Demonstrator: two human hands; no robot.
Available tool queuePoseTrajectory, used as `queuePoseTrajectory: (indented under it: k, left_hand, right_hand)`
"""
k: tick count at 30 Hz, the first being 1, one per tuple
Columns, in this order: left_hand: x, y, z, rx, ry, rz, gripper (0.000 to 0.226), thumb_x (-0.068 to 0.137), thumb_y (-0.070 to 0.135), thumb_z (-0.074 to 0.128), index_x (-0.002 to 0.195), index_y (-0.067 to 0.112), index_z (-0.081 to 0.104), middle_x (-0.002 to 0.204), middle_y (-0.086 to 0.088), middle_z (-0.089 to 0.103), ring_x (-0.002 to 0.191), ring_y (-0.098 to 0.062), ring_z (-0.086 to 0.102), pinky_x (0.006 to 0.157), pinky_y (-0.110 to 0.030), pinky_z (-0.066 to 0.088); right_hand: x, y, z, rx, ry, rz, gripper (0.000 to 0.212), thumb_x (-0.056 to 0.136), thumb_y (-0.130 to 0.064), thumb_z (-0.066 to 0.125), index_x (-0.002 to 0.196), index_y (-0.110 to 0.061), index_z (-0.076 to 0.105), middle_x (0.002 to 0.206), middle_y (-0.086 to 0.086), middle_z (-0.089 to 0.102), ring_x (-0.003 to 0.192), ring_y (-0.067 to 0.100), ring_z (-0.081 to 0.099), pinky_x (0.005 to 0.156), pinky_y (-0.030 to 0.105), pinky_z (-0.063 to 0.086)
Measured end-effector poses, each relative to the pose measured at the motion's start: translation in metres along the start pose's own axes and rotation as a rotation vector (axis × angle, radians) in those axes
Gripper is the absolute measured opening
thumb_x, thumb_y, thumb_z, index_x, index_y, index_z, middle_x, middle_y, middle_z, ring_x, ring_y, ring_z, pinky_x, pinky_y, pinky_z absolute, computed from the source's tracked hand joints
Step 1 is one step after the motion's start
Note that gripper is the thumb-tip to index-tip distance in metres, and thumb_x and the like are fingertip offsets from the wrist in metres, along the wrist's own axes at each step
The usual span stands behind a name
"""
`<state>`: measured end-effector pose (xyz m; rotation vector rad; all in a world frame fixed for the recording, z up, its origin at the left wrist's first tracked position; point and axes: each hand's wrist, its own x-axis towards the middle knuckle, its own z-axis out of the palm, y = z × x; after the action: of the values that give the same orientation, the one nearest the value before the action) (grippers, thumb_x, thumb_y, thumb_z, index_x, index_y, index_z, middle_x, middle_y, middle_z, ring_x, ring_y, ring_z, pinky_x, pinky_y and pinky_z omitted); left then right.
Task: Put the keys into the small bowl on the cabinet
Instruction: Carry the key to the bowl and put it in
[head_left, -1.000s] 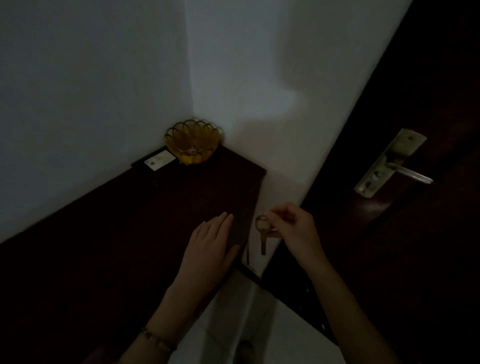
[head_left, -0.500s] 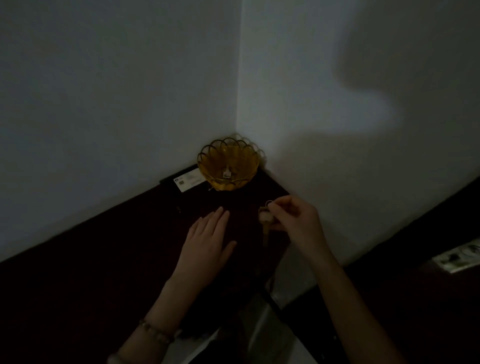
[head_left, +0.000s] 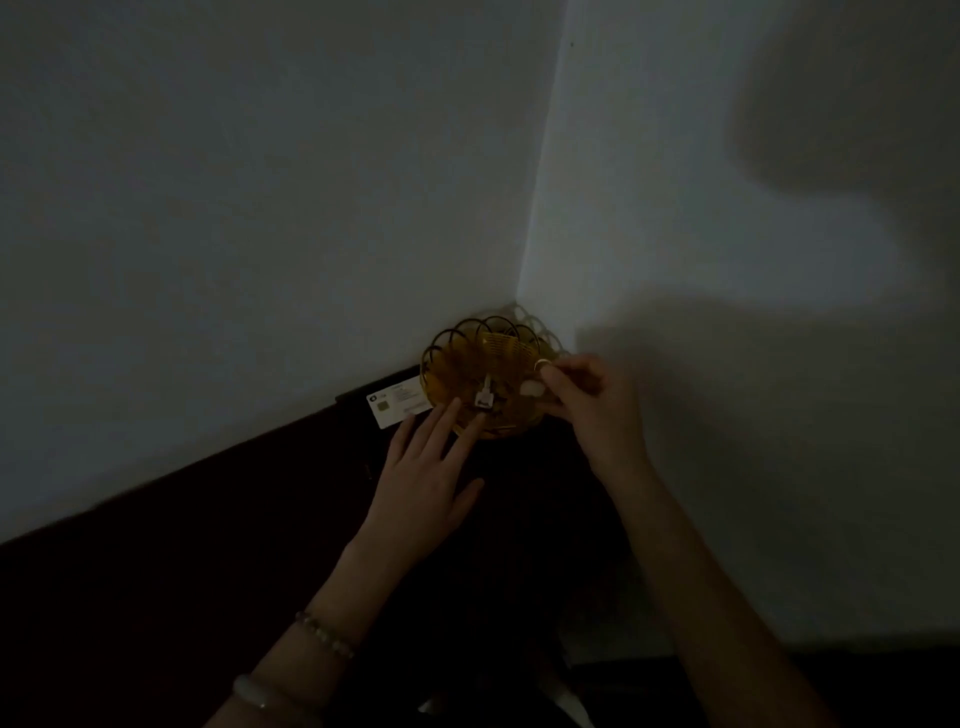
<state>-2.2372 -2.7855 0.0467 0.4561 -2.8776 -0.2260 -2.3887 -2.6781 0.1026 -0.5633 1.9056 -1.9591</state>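
**Keys brought over the bowl's rim**

The right hand (head_left: 582, 400) had moved forward from its place half a second earlier, when it hung short of the bowl above the dark wooden worktop (head_left: 156, 597); it was now at the right rim of the small amber scalloped plastic bowl (head_left: 467, 353) in the wall corner. Its thumb and fingers were pinched on the keys (head_left: 535, 382), a pale key head and a thin ring showing just at the fingertips, over the bowl's right edge. The keys were not yet lying in the bowl.

The left hand (head_left: 423, 483) had also slid forward. It lay flat and released on the worktop, holding nothing, with its fingertips touching the bowl's near edge, where before they had stopped short of it.

Inside the bowl sat a small white object (head_left: 484, 397), too dim to identify. A white card (head_left: 397, 408) lay flat just left of the bowl, against the wall. A beaded bracelet (head_left: 324, 634) circled the left wrist.
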Motion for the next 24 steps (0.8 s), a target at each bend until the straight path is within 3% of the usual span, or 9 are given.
queuePoseTrajectory:
  k: [2,4,8,14,18,20,24]
  left_hand:
    - [0.004,-0.001,0.004,-0.001,-0.011,-0.019,0.067,0.086,0.039,0.056,0.143,0.023,0.025,0.151,-0.014,0.026,0.139,-0.027,0.020,0.113,-0.047,0.010]
    - [0.008,0.000,0.006,-0.003,-0.009,-0.045,0.066,0.085,0.037,0.058,0.142,0.023,0.029,0.149,-0.015,0.030,0.139,-0.028,0.023,0.112,-0.049,0.013]
    - [0.010,0.000,0.008,-0.009,-0.007,-0.074,0.063,0.084,0.036,0.059,0.140,0.024,0.032,0.147,-0.016,0.034,0.138,-0.029,0.025,0.112,-0.048,0.010]
    - [0.010,0.001,0.010,-0.002,0.003,-0.085,0.063,0.086,0.036,0.056,0.142,0.025,0.029,0.148,-0.015,0.034,0.139,-0.027,0.023,0.113,-0.046,0.010]
    - [0.010,0.002,0.011,0.000,0.000,-0.105,0.061,0.088,0.037,0.052,0.143,0.027,0.026,0.149,-0.013,0.032,0.140,-0.025,0.020,0.114,-0.044,0.009]
    - [0.010,0.003,0.010,-0.004,-0.005,-0.109,0.061,0.089,0.037,0.052,0.143,0.028,0.025,0.149,-0.012,0.031,0.140,-0.024,0.019,0.115,-0.044,0.010]
    - [0.010,0.004,0.009,0.001,0.004,-0.100,0.062,0.087,0.034,0.056,0.142,0.025,0.029,0.147,-0.014,0.034,0.138,-0.026,0.024,0.113,-0.045,0.011]
  right_hand:
    - [0.022,0.002,0.006,-0.021,0.007,-0.027,0.020,0.083,-0.006,0.064,0.074,-0.024,0.064,0.081,0.005,0.067,0.077,0.020,0.069,0.066,0.026,0.059]
    - [0.045,0.012,0.013,-0.108,-0.014,-0.036,0.020,0.082,-0.007,0.064,0.073,-0.025,0.063,0.080,0.005,0.066,0.082,0.027,0.068,0.074,0.036,0.059]
    - [0.083,0.036,0.024,-0.435,-0.204,0.010,0.016,0.080,-0.011,0.066,0.070,-0.022,0.062,0.073,-0.005,0.062,0.085,0.026,0.065,0.082,0.052,0.054]
    - [0.117,0.047,0.038,-0.669,-0.391,0.115,0.024,0.080,-0.011,0.068,0.060,-0.023,0.060,0.076,0.008,0.066,0.077,0.028,0.068,0.072,0.049,0.059]
    - [0.124,0.051,0.046,-0.803,-0.467,0.085,0.011,0.080,-0.010,0.067,0.070,-0.014,0.067,0.082,0.009,0.068,0.080,0.022,0.066,0.071,0.036,0.057]
    - [0.124,0.053,0.048,-0.863,-0.476,0.044,0.009,0.080,-0.010,0.065,0.073,-0.012,0.070,0.087,0.011,0.071,0.081,0.018,0.063,0.069,0.027,0.048]
    - [0.119,0.051,0.047,-0.944,-0.512,0.038,0.016,0.082,-0.008,0.057,0.084,-0.001,0.071,0.098,0.018,0.071,0.089,0.026,0.063,0.074,0.031,0.048]
